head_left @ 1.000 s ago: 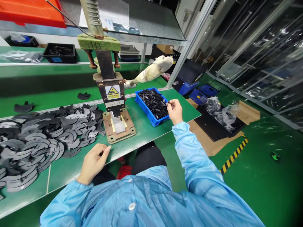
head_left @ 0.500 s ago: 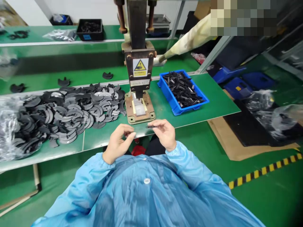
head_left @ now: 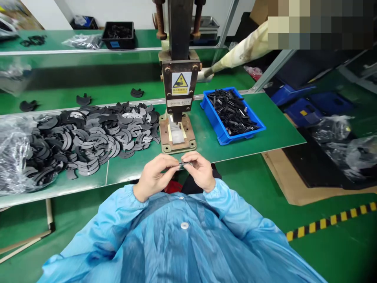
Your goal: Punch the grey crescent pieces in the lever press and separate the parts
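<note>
Between my two hands, just in front of the table edge, is a small thin black part (head_left: 185,163). My left hand (head_left: 157,175) pinches its left end between thumb and fingers. The right end is pinched by my right hand (head_left: 200,171). Right behind my hands stands a press (head_left: 180,84) with a yellow warning label, its base plate (head_left: 187,146) bolted on the green table. A pale metal block (head_left: 177,136) lies on that base under the press head.
Many dark curved pieces (head_left: 97,137) are heaped left of the press, beside clear plastic (head_left: 14,157). A blue bin (head_left: 226,139) of thin black parts sits to the right. Behind is a shelf with a black box (head_left: 119,44).
My left hand has moved right and now grips the black part, which only my right hand held before. The view has shifted slightly.
</note>
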The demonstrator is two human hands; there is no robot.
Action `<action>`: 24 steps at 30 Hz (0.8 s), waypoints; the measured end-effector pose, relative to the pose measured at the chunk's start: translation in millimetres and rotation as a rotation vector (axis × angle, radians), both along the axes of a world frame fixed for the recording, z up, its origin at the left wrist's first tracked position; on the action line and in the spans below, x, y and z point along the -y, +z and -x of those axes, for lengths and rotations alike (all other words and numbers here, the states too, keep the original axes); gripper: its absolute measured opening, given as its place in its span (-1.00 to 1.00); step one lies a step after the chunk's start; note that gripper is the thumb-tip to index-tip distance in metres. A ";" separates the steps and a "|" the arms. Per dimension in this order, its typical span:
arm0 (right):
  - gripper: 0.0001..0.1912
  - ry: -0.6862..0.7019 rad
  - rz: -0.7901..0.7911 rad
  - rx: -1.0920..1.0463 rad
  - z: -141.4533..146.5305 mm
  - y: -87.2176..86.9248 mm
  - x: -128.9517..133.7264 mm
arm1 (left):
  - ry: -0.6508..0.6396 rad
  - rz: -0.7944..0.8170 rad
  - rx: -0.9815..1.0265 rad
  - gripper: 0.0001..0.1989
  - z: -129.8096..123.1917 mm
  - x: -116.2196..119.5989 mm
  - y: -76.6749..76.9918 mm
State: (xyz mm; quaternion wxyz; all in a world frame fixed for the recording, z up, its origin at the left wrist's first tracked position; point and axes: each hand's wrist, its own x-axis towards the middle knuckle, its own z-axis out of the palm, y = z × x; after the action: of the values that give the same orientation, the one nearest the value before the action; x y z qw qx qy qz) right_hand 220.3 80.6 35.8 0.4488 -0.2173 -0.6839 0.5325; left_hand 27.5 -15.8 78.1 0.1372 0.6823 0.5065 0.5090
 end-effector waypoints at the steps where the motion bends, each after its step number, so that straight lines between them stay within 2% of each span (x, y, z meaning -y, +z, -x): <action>1: -0.80 -0.012 -0.017 0.009 -1.4 4.9 -6.2 | 0.019 0.004 -0.008 -0.94 5.5 -5.6 -1.8; 4: -0.72 -0.122 -0.084 -0.011 -8.3 36.0 -44.1 | 0.182 0.055 -0.049 -0.89 31.0 -32.6 -9.9; 5: -0.68 -0.183 -0.120 -0.042 -10.8 52.7 -61.6 | 0.240 0.084 -0.073 -0.85 40.9 -44.5 -12.9; 7: -0.59 -0.330 -0.330 -0.157 -14.1 95.0 -96.8 | 0.319 0.144 -0.140 -0.79 59.1 -70.4 -18.2; 8: -0.53 -0.355 -0.421 -0.219 -14.2 119.1 -112.0 | 0.339 0.168 -0.178 -0.78 66.3 -83.2 -20.3; 11: -0.40 -0.313 -0.542 -0.302 -8.2 189.9 -137.6 | 0.343 0.208 -0.291 -0.76 77.5 -114.3 -23.9; 13: -0.41 -0.201 -0.587 -0.291 -0.3 224.7 -139.9 | 0.307 0.226 -0.368 -0.73 77.7 -126.3 -24.6; 14: -0.40 -0.156 -0.603 -0.254 4.1 236.3 -138.8 | 0.289 0.234 -0.407 -0.72 76.6 -129.7 -24.4; 16: -0.40 -0.134 -0.611 -0.194 11.9 248.4 -135.7 | 0.259 0.248 -0.484 -0.69 73.8 -133.0 -22.9; 18: -0.41 -0.160 -0.611 -0.200 16.6 248.9 -132.8 | 0.239 0.260 -0.553 -0.67 71.4 -133.7 -20.0; 21: -0.46 -0.182 -0.609 -0.197 14.7 235.8 -125.4 | 0.221 0.270 -0.614 -0.67 69.5 -133.2 -15.3; 24: -0.48 -0.168 -0.613 -0.181 4.5 208.8 -111.5 | 0.213 0.272 -0.610 -0.67 68.4 -132.2 -14.2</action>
State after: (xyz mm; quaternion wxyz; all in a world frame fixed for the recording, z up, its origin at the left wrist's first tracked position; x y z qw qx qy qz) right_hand 215.8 192.1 244.5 0.5947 -0.0796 -0.7494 0.2800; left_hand -41.0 116.4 63.9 0.0154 0.7218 0.6556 0.2212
